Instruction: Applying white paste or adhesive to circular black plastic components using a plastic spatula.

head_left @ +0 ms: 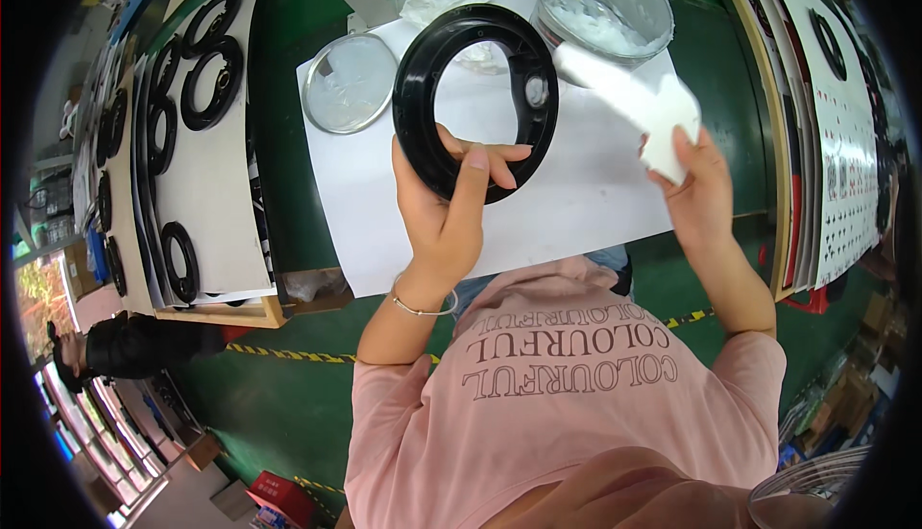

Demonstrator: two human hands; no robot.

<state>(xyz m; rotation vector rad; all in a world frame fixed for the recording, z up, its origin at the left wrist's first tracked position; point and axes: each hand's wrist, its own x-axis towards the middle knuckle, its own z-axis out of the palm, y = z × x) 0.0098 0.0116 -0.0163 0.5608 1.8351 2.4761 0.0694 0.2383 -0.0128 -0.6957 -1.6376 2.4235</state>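
Note:
My left hand (442, 212) holds up a glossy black ring (415, 97), its fingers hooked through the hole and pressed on the lower rim. The ring has a broad face with a thicker section on its right side. In my right hand (703, 188) is a white flat tool (639, 102), wide near the fingers and narrowing toward its far end, slightly blurred by motion. That far end is close to the ring's right edge and in front of a clear tub (659, 30) of white paste (595, 22). I cannot tell whether it touches the tub.
White paper (360, 207) covers the green table, with a round lid (349, 87) and crumpled tissue (437, 3) on it. At left, a board (206, 183) bears several black rings; more boards (836, 145) stand at right. A person in black (144, 345) is far left.

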